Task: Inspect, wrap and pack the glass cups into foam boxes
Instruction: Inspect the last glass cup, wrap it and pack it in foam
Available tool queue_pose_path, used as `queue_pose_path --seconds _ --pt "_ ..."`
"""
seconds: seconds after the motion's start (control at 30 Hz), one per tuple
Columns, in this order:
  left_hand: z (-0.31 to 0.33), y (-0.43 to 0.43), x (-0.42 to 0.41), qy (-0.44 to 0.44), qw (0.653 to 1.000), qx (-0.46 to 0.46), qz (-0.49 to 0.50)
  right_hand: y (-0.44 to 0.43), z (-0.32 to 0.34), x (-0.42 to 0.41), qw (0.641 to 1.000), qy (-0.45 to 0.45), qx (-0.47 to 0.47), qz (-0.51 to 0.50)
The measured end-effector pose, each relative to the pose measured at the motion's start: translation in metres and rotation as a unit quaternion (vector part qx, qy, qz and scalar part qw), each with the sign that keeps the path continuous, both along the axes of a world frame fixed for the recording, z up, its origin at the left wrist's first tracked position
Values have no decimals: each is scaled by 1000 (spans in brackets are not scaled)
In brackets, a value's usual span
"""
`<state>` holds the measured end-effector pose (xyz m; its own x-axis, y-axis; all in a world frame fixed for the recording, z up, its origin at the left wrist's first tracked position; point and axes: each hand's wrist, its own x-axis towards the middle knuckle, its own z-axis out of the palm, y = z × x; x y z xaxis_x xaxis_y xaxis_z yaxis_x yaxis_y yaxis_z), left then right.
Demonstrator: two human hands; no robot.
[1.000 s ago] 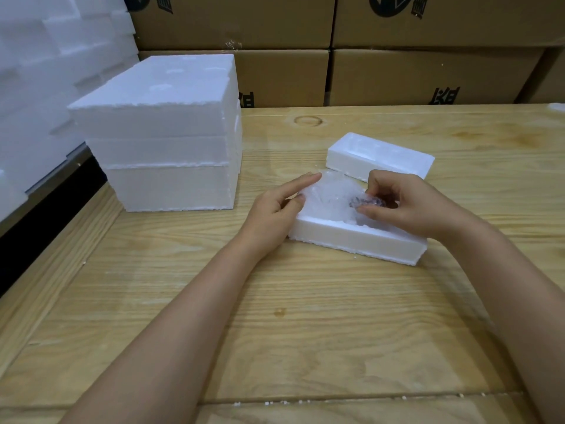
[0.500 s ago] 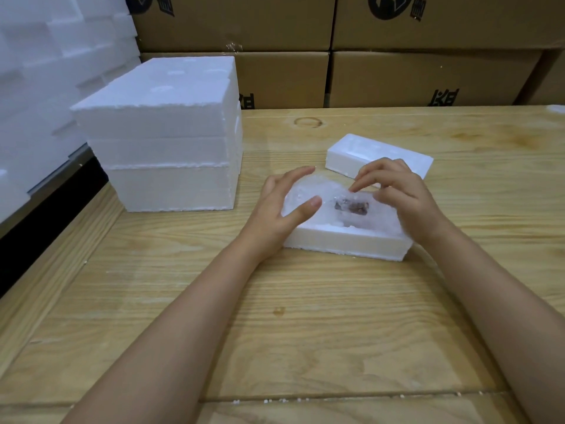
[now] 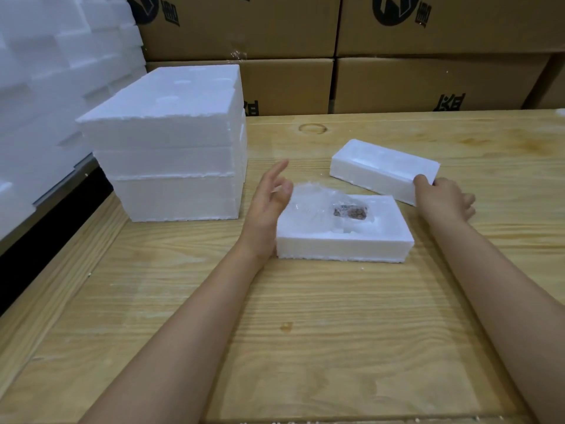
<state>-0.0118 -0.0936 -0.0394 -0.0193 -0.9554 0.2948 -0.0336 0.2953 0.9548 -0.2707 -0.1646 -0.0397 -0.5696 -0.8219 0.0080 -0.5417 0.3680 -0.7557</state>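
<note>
Two hands apart: my left hand [image 3: 269, 209] spread beside the filled foam box [image 3: 345, 244], my right hand [image 3: 443, 200] gripping its lid [image 3: 376, 169], best lowered square.

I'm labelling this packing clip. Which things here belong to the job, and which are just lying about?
Job: foam box holding the wrapped cup; other foam half, gripped by the right hand; left hand, open beside the box.
Lying about: foam stack; cartons behind the table.
</note>
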Motion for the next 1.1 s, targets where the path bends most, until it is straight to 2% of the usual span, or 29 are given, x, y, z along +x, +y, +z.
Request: queue_pose_path --seconds 0.07,0.17,0.33,0.4,0.53,0.7,0.93,1.1 --pt "0 -3 2 34 999 22 9 1 -4 2 998 -4 -48 27" --pt "-2 -6 2 27 999 43 11 11 -10 1 987 -49 -128 86" --pt "-6 -10 1 32 997 69 19 19 -12 6 949 -169 -191 185" --pt "-7 -12 2 42 996 77 20 21 -12 9 934 -189 -209 219" --pt "-10 -15 3 50 996 68 6 24 -10 11 914 -206 -234 258" --pt "-2 -11 4 52 998 3 -32 28 -6 14 879 -208 -304 304" --pt "2 -5 3 71 997 -16 10 33 3 15 828 -282 -328 356" --pt "5 -1 0 99 993 -41 40 41 21 27 815 -362 -316 325"
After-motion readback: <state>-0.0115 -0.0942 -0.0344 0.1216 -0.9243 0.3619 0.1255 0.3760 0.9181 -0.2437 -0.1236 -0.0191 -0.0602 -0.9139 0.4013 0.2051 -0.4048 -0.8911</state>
